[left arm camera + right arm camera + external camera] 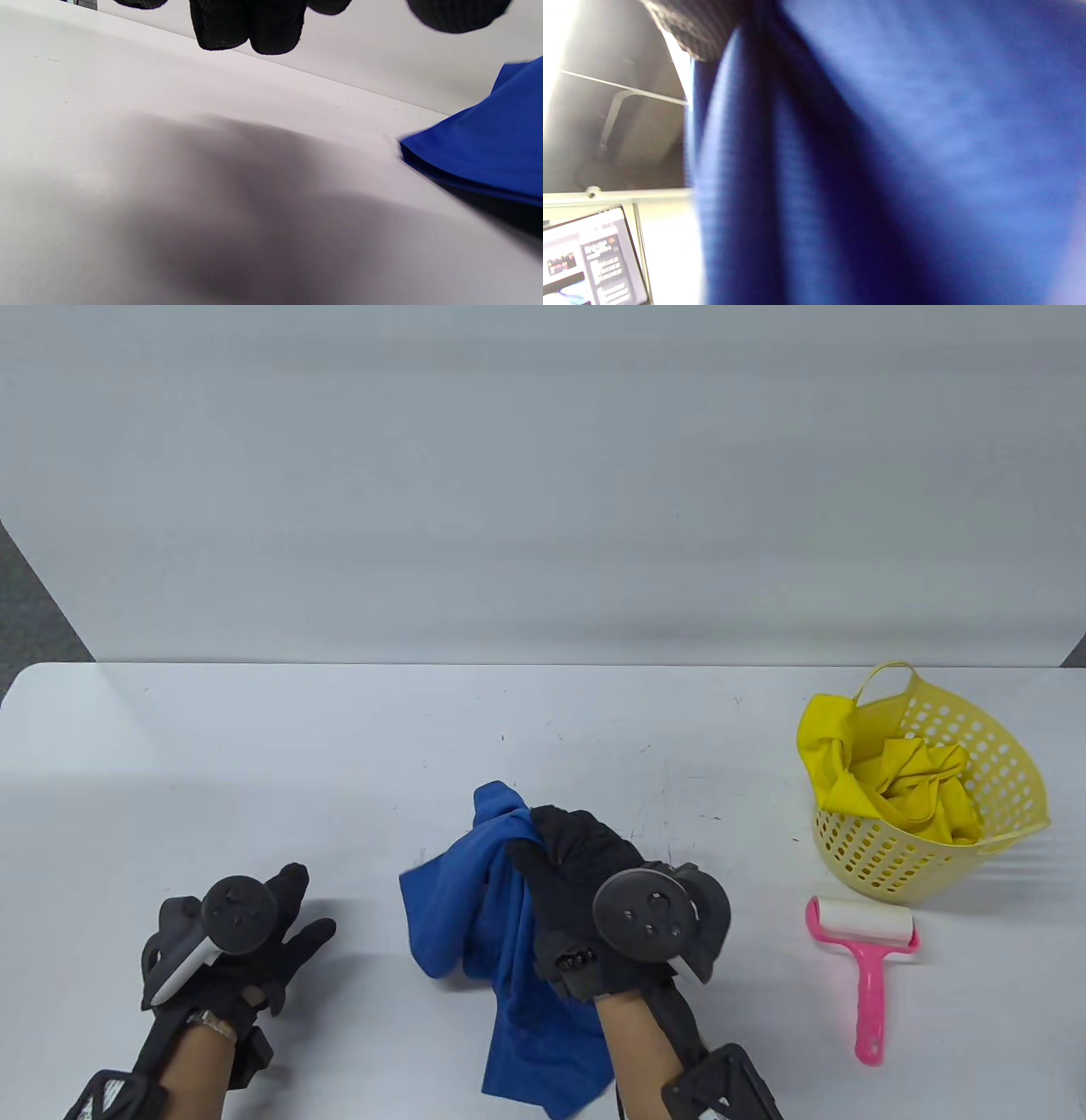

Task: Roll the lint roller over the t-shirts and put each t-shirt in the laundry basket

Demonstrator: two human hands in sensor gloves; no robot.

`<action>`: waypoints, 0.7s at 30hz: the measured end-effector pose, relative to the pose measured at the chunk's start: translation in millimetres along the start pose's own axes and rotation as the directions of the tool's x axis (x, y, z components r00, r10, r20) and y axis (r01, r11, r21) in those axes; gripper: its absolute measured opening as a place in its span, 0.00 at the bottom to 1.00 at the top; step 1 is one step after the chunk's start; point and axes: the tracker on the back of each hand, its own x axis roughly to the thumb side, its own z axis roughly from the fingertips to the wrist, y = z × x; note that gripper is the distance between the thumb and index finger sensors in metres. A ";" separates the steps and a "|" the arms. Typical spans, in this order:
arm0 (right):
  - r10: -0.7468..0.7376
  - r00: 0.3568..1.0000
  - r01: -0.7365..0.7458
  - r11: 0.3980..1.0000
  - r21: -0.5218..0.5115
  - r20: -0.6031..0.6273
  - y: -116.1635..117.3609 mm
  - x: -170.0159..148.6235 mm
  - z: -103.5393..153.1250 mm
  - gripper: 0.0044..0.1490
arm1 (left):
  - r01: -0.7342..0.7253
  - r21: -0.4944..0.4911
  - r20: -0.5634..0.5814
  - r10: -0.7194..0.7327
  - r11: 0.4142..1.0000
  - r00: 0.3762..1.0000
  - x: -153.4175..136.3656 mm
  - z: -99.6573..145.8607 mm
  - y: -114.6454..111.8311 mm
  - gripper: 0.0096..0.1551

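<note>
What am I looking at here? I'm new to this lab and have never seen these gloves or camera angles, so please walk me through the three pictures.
These are a person's two hands in black sensor gloves, each with a round tracker strapped on its back. One camera looks down at the white table; the other two sit on the wrists. The right hand grips a bunched blue t-shirt, which fills the right wrist view. The left hand is open and holds nothing. To the right stand a yellow laundry basket holding a yellow t-shirt, and, in front of it, a pink lint roller lying on the table.

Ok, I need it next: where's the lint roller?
In the table view, the pink lint roller lies on the table's right side, just in front of the yellow basket.
</note>
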 end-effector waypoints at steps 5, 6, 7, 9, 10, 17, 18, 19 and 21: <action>0.409 0.892 -0.427 0.903 0.056 0.194 -9.1 -1.6 28.7 0.27 | -0.009 0.037 0.021 0.008 0.999 1.000 1.4 1.6 1.6 0.52; 0.429 0.879 -0.461 0.876 0.142 0.208 0.1 -4.8 36.2 0.27 | -0.006 0.035 0.019 0.006 0.999 1.000 1.6 1.6 1.4 0.52; 0.456 0.862 -0.500 0.835 0.230 0.221 14.7 -9.2 47.5 0.27 | 0.004 0.034 0.016 -0.004 0.999 1.000 2.1 1.6 0.6 0.52; 0.492 0.832 -0.552 0.782 0.290 0.256 40.5 -14.9 70.7 0.30 | 0.020 0.031 0.013 -0.020 0.999 1.000 2.6 1.0 -0.9 0.54; 0.479 0.825 -0.564 0.731 0.384 0.299 58.2 -18.9 83.8 0.35 | 0.022 0.029 0.013 -0.023 0.999 1.000 3.0 0.7 -1.6 0.55; 0.335 0.942 -0.120 0.258 0.959 0.027 135.2 -54.9 144.6 0.74 | 0.083 -0.027 0.010 -0.083 0.996 0.996 7.3 -1.8 -10.2 0.56; 0.349 0.936 -0.126 0.193 0.973 0.052 140.5 -58.1 146.8 0.76 | 0.090 -0.033 0.009 -0.089 0.995 0.996 7.5 -2.2 -10.9 0.57; 0.369 0.927 -0.107 0.109 0.988 0.060 148.9 -62.7 152.3 0.76 | 0.094 -0.040 0.007 -0.094 0.995 0.996 7.6 -2.8 -12.0 0.57; 0.372 0.927 -0.093 0.098 0.991 0.051 153.4 -64.6 150.3 0.75 | 0.094 -0.048 0.005 -0.094 0.994 0.996 7.8 -4.0 -13.4 0.57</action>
